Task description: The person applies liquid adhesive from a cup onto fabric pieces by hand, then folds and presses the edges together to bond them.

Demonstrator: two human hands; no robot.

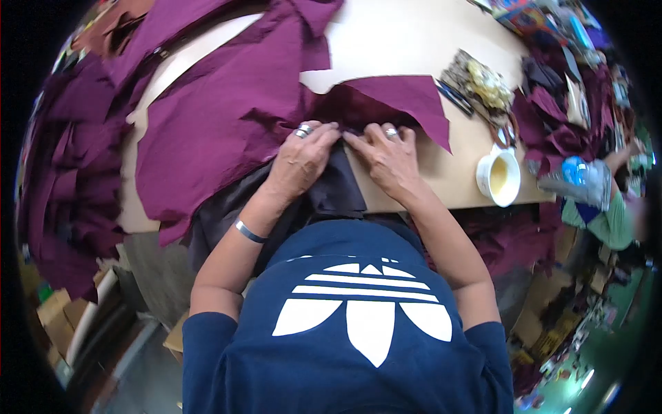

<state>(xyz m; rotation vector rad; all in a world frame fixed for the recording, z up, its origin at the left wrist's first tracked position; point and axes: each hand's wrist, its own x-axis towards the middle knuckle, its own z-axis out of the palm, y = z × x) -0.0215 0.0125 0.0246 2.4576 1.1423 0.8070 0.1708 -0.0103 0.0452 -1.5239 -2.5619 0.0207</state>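
Note:
Purple fabric (221, 117) spreads over the table (386, 41), and a raised flap of it lies to the right of my hands. My left hand (303, 155), with rings and a bracelet, pinches the fabric edge near the table's front. Close beside it, my right hand (387, 153) has its fingers bent with the thumb and index finger together at the same edge. The fingertips of both hands nearly meet. Dark fabric (338, 183) hangs below them over the table edge.
A white cup (498, 176) with yellowish contents stands at the right, near scissors (505, 130), pens (455, 96) and a crumpled bundle (478, 79). More purple fabric hangs at the left (69, 165) and lies at the right (558, 117). Another person's green sleeve (612, 224) shows at the far right.

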